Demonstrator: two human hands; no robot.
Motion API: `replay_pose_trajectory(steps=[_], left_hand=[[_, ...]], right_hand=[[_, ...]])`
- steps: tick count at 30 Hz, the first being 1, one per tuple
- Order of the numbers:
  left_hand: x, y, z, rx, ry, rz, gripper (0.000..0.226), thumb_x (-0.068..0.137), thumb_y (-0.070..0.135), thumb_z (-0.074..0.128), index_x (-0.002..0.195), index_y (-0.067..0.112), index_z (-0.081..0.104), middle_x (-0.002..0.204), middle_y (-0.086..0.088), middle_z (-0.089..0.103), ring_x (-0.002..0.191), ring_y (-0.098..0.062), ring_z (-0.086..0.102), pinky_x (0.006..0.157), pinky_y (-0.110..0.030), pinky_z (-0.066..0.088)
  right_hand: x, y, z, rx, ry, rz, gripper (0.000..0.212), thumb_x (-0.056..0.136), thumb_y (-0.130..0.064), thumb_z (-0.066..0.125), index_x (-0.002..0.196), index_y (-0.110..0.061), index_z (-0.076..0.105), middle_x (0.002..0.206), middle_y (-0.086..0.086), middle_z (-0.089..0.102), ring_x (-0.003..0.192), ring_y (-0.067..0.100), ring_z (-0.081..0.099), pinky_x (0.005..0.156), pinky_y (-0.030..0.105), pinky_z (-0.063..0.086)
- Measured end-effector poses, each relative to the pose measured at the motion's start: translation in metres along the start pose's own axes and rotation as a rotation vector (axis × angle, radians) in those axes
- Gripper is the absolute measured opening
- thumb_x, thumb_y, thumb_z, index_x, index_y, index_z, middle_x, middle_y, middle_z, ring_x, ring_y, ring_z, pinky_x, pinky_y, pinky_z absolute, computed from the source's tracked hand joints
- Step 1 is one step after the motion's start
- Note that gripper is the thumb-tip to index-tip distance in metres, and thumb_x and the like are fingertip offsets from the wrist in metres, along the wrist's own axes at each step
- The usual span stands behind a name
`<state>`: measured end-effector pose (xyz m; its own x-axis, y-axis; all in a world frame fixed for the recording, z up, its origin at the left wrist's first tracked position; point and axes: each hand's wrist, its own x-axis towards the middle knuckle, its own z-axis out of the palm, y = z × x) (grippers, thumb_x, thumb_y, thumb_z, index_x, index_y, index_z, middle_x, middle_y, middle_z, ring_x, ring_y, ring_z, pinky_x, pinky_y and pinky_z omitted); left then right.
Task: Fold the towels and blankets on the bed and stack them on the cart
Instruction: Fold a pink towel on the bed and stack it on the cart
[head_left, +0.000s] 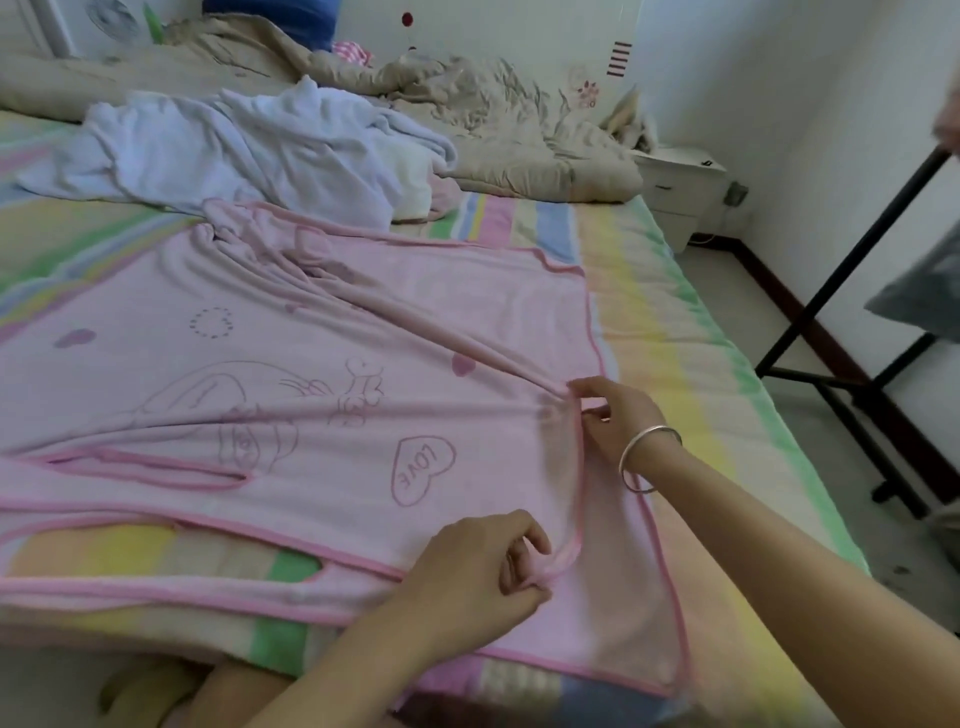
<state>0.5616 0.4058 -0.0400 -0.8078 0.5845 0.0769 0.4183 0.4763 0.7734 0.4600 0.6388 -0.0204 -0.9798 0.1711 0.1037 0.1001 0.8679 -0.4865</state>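
Pink blanket (311, 374) spread on bed (675, 364), trimmed edge pinched by left hand (483, 561) at 6 o'clock, fingers curled; same edge gripped by right hand (618, 415) at 4 o'clock, fingers bent; white towel (234, 150) crumpled at 11 o'clock

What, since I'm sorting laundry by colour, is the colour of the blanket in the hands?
The blanket is pale pink, darker pink edging, heart drawings; head view.

Bed (670, 332) with pastel striped sheet; on it: pink blanket (322, 395) spread flat, crumpled white towel (234, 150), rumpled beige quilt (467, 109) at far end.
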Motion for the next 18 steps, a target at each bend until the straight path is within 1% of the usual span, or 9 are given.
replay_pose_trajectory(steps=[2, 3, 4, 6, 7, 10, 13, 15, 18], left_hand=[[-0.008, -0.006, 0.003, -0.026, 0.022, 0.028, 0.027, 0.073, 0.040, 0.064, 0.099, 0.032, 0.061, 0.079, 0.015, 0.062, 0.070, -0.004, 0.060, 0.073, -0.026, 0.052], [-0.011, -0.008, 0.004, -0.029, 0.045, 0.045, 0.025, 0.074, 0.040, 0.063, 0.097, 0.032, 0.063, 0.081, 0.016, 0.063, 0.072, -0.005, 0.061, 0.072, -0.024, 0.052], [-0.013, -0.009, 0.005, -0.020, 0.075, 0.061, 0.022, 0.075, 0.040, 0.064, 0.095, 0.031, 0.064, 0.081, 0.016, 0.063, 0.072, -0.004, 0.062, 0.072, -0.023, 0.052], [-0.015, -0.010, 0.010, 0.038, 0.146, 0.105, 0.014, 0.076, 0.039, 0.066, 0.088, 0.032, 0.065, 0.079, 0.016, 0.062, 0.071, -0.001, 0.059, 0.068, -0.023, 0.051], [-0.015, -0.010, 0.012, 0.085, 0.172, 0.131, 0.011, 0.076, 0.037, 0.066, 0.085, 0.031, 0.065, 0.077, 0.016, 0.060, 0.069, 0.001, 0.057, 0.065, -0.023, 0.050], [-0.016, -0.007, 0.022, 0.205, 0.219, 0.173, 0.007, 0.079, 0.037, 0.064, 0.081, 0.031, 0.066, 0.074, 0.014, 0.056, 0.069, -0.001, 0.053, 0.060, -0.024, 0.047], [-0.019, -0.002, 0.026, 0.383, 0.228, 0.239, 0.006, 0.081, 0.034, 0.061, 0.080, 0.029, 0.064, 0.073, 0.012, 0.053, 0.069, -0.005, 0.052, 0.055, -0.021, 0.042], [-0.021, 0.002, 0.028, 0.457, 0.226, 0.285, 0.006, 0.083, 0.031, 0.059, 0.080, 0.026, 0.062, 0.074, 0.010, 0.051, 0.068, -0.009, 0.053, 0.053, -0.024, 0.044], [-0.024, 0.011, 0.034, 0.489, 0.222, 0.329, 0.007, 0.083, 0.028, 0.059, 0.078, 0.022, 0.058, 0.075, 0.007, 0.051, 0.069, -0.014, 0.053, 0.051, -0.031, 0.046]], right_hand=[[-0.011, -0.001, 0.004, 0.073, 0.051, 0.079, 0.033, 0.083, -0.010, 0.056, 0.113, -0.024, 0.062, 0.101, -0.005, 0.069, 0.081, 0.017, 0.063, 0.083, 0.028, 0.049], [-0.017, 0.000, 0.008, 0.103, 0.045, 0.143, 0.024, 0.084, -0.020, 0.059, 0.108, -0.022, 0.060, 0.095, -0.002, 0.070, 0.080, 0.020, 0.064, 0.082, 0.030, 0.051], [-0.022, 0.000, 0.014, 0.126, 0.010, 0.224, 0.023, 0.084, -0.035, 0.060, 0.103, -0.022, 0.059, 0.090, 0.000, 0.070, 0.080, 0.024, 0.067, 0.082, 0.033, 0.053], [-0.029, 0.000, 0.023, 0.143, -0.092, 0.350, 0.042, 0.079, -0.059, 0.052, 0.097, -0.021, 0.057, 0.086, 0.006, 0.071, 0.081, 0.030, 0.069, 0.080, 0.040, 0.056], [-0.030, 0.000, 0.026, 0.133, -0.121, 0.382, 0.048, 0.079, -0.063, 0.049, 0.096, -0.019, 0.058, 0.085, 0.009, 0.071, 0.080, 0.032, 0.069, 0.080, 0.040, 0.056], [-0.030, -0.002, 0.035, 0.126, -0.153, 0.380, 0.053, 0.088, -0.056, 0.046, 0.097, -0.006, 0.063, 0.091, 0.013, 0.071, 0.084, 0.033, 0.067, 0.080, 0.033, 0.053], [-0.037, -0.010, 0.039, 0.173, -0.170, 0.334, 0.035, 0.095, -0.038, 0.048, 0.106, -0.006, 0.057, 0.102, 0.010, 0.062, 0.096, 0.032, 0.060, 0.076, 0.031, 0.045], [-0.042, -0.009, 0.042, 0.237, -0.159, 0.300, 0.025, 0.095, -0.031, 0.049, 0.103, -0.009, 0.057, 0.098, 0.006, 0.059, 0.092, 0.029, 0.057, 0.073, 0.030, 0.041], [-0.052, -0.003, 0.039, 0.321, -0.130, 0.243, 0.022, 0.094, -0.033, 0.053, 0.100, -0.013, 0.058, 0.092, 0.002, 0.060, 0.081, 0.021, 0.053, 0.069, 0.026, 0.034]])
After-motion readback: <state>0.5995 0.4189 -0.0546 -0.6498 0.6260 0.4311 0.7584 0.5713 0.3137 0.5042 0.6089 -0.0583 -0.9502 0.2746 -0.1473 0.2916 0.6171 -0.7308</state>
